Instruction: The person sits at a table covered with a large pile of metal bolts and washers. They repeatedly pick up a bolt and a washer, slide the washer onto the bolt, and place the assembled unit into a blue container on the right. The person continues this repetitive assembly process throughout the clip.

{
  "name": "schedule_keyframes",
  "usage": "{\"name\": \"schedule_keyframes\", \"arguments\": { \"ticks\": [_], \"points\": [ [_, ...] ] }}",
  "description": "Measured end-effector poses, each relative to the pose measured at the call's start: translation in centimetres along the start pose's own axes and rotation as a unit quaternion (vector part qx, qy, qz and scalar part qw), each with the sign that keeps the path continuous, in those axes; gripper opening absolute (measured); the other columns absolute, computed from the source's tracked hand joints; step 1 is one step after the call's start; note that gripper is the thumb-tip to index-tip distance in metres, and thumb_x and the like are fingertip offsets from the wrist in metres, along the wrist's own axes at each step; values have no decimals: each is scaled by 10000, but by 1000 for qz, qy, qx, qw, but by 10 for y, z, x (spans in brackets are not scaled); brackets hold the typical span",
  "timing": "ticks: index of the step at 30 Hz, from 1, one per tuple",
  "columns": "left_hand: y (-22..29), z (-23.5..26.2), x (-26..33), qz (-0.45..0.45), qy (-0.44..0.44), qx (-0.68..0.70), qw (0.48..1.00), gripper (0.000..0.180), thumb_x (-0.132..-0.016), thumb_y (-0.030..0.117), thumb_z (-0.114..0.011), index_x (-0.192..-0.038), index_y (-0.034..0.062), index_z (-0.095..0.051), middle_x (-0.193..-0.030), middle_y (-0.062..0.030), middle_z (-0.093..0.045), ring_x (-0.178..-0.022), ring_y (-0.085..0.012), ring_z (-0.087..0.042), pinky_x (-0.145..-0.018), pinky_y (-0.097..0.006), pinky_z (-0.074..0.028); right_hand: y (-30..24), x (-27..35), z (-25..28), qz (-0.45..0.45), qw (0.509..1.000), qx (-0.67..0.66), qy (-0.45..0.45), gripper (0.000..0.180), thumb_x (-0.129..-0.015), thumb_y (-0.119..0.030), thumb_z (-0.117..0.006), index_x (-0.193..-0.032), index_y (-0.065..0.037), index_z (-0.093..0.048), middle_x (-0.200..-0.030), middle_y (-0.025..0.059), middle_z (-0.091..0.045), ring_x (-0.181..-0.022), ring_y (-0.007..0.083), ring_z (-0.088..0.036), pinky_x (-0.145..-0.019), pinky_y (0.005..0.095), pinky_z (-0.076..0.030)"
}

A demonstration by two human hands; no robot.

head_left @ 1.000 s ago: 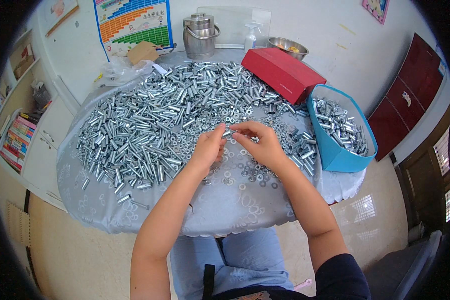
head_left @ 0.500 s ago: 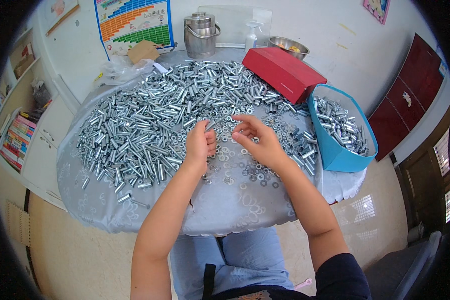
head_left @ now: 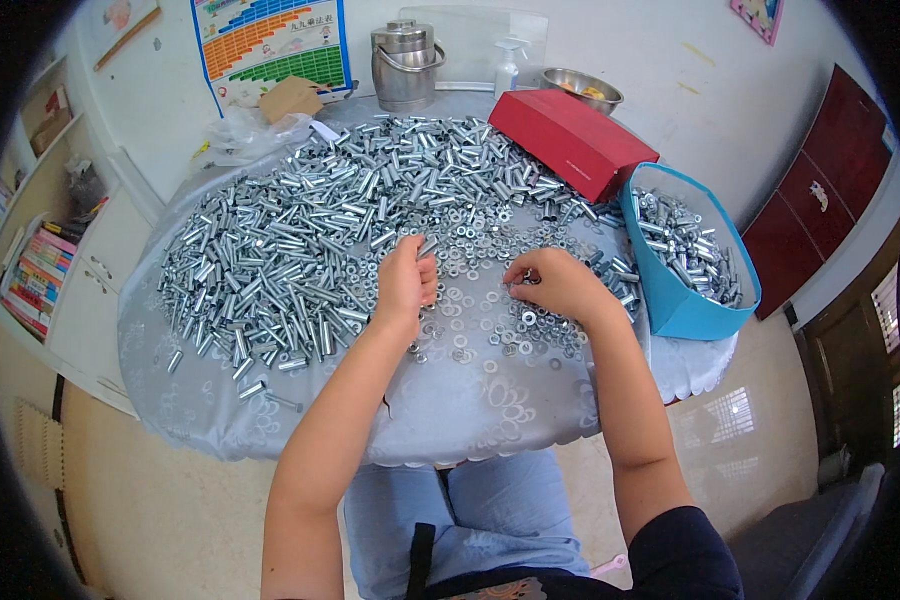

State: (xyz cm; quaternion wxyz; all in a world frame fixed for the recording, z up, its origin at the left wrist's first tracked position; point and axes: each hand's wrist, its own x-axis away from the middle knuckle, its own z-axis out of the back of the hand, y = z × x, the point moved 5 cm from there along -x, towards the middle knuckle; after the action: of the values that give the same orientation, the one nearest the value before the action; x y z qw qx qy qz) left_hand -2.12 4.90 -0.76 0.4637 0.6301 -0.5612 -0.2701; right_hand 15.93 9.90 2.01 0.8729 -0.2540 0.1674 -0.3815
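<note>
My left hand (head_left: pixel 406 285) is closed around a short silver metal sleeve (head_left: pixel 428 244), whose end sticks out past the thumb and forefinger. To its right, my right hand (head_left: pixel 555 283) is lowered over loose nuts and washers (head_left: pixel 526 335). Its thumb and forefinger are pinched together; whatever sits between them is too small to make out. A wide heap of silver sleeves and bolts (head_left: pixel 270 240) spreads to the left of and beyond my hands. More flat washers (head_left: pixel 460 305) lie scattered on the cloth between the two hands.
A blue fabric bin (head_left: pixel 685 310) of bolt assemblies stands at the right, beside a red box (head_left: pixel 570 140). At the back are a steel pot (head_left: pixel 405 75), a spray bottle (head_left: pixel 507 70), a steel bowl (head_left: pixel 610 97) and a plastic bag (head_left: pixel 245 140). The table has a grey cloth (head_left: pixel 220 415).
My right hand has moved away from the left hand, rightward and slightly down to the nuts and washers, and its fingertips have closed. My left hand keeps its hold on the sleeve.
</note>
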Motion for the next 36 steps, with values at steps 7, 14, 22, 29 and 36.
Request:
{"name": "schedule_keyframes", "arguments": {
  "ticks": [7, 14, 22, 29, 36],
  "points": [
    [1, -1, 0, -9, -10, -25, 1000, 397, -863, 308, -357, -508, 165, -248, -456, 59, -210, -371, -65, -199, -360, -233, -179, -1, -2, -5, 42, 999, 1, -2, 175, -706, -73, -621, -864, 3, -618, -755, 133, -627, -701, 225, -603, -657, 308, -471],
    [-4, -3, 0, 12, -4, -58, 998, 401, -852, 317, -384, -507, 168, -247, -457, 58, -222, -372, -67, -208, -368, -240, -181, -5, -5, -3, 54, 996, 9, 67, 178, -734, -59, -597, -898, 10, -600, -759, 131, -624, -709, 214, -608, -663, 298, -470],
    [-14, -15, 6, 70, -60, -113, 989, 394, -840, 332, -415, -520, 175, -247, -475, 62, -236, -392, -68, -201, -382, -247, -179, -44, 1, 8, 185, 927, -190, 266, 170, -775, -32, -611, -943, -7, -595, -814, 108, -632, -736, 171, -619, -646, 271, -482],
    [-13, -13, 5, 57, -55, -113, 990, 392, -841, 324, -411, -520, 174, -244, -476, 63, -226, -395, -70, -197, -388, -249, -175, -47, 3, 7, 172, 932, -166, 274, 170, -770, -30, -618, -937, -6, -598, -821, 102, -633, -731, 164, -616, -656, 264, -481],
    [-12, -12, 5, 63, -70, -119, 988, 379, -842, 326, -400, -525, 172, -260, -473, 65, -231, -389, -66, -205, -383, -244, -191, -40, -1, 4, 151, 935, -190, 258, 119, -767, -25, -619, -882, 3, -613, -810, 106, -634, -729, 166, -623, -654, 260, -487]
  ]
}}
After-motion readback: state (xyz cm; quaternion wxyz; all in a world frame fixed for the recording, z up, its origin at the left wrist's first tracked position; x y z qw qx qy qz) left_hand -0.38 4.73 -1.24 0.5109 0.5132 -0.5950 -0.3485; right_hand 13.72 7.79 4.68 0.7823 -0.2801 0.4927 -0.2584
